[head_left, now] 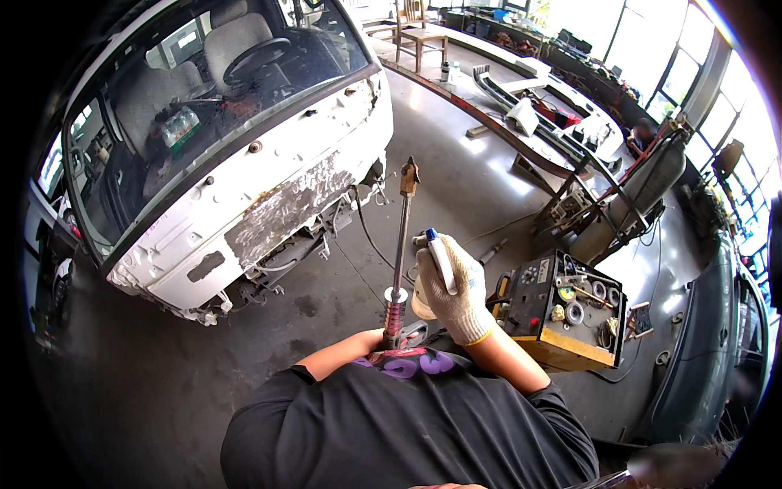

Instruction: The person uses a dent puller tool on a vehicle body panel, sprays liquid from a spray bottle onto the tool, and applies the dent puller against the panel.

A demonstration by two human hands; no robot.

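My gloved right hand [456,297], right of the metal puller tool, is closed on a white spray bottle [440,262] with a blue nozzle. My bare left hand [376,341] is at the lower handle of this long puller tool [400,236], largely hidden by my dark shirt, and appears closed round it. The tool stands upright, with a brass-coloured block at its tip and a red-and-silver lower section. Beyond it is the front of a white van [187,269], its paint patchy and scraped bare, with cables and brackets hanging below.
A black-and-yellow cart [529,342] with rings and tools stands at right. Behind it are a gas cylinder [664,175] and a long bench [538,151] with body parts and a chair. A person [642,134] is in the background. A dark car [696,350] is at far right.
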